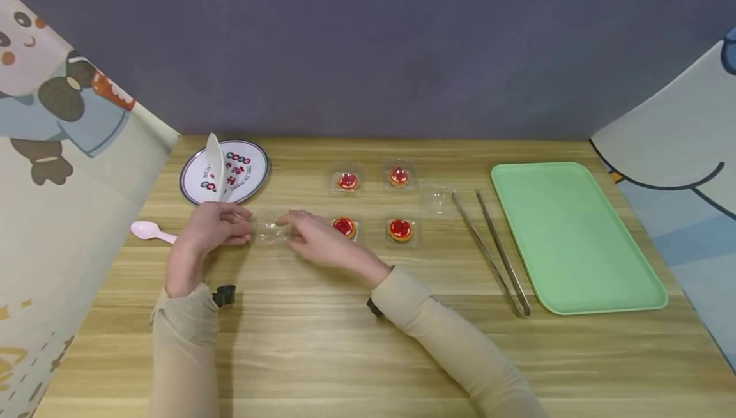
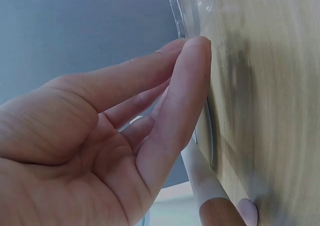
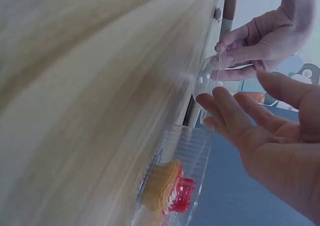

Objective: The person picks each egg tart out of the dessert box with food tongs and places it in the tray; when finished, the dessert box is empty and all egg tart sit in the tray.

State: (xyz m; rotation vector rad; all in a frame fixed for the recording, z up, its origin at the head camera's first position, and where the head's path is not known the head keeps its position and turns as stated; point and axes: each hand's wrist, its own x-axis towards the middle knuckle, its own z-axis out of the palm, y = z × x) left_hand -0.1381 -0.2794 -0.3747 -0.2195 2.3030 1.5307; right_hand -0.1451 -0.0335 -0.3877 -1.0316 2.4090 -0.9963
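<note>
A clear domed plastic lid (image 1: 268, 229) is between the two hands, low over the table. Its edge is pinched between the thumb and fingertips of the left hand (image 1: 213, 232), as the left wrist view shows. From the other side, the right hand (image 1: 316, 236) has its fingertips right at the lid, fingers (image 3: 232, 110) stretched out and thumb apart. Just beside the right hand, a red-topped tart (image 1: 344, 227) sits in a clear plastic tray (image 3: 192, 148). Another such tart (image 1: 400, 230) lies farther right.
Behind are two more tarts in clear boxes, one box (image 1: 347, 180) left of the other (image 1: 399, 175). A second clear lid (image 1: 438, 202), tongs (image 1: 489, 252) and a green tray (image 1: 581, 239) are rightward. A plate (image 1: 253, 172), white utensil (image 1: 215, 159) and pink spoon (image 1: 146, 231) are leftward.
</note>
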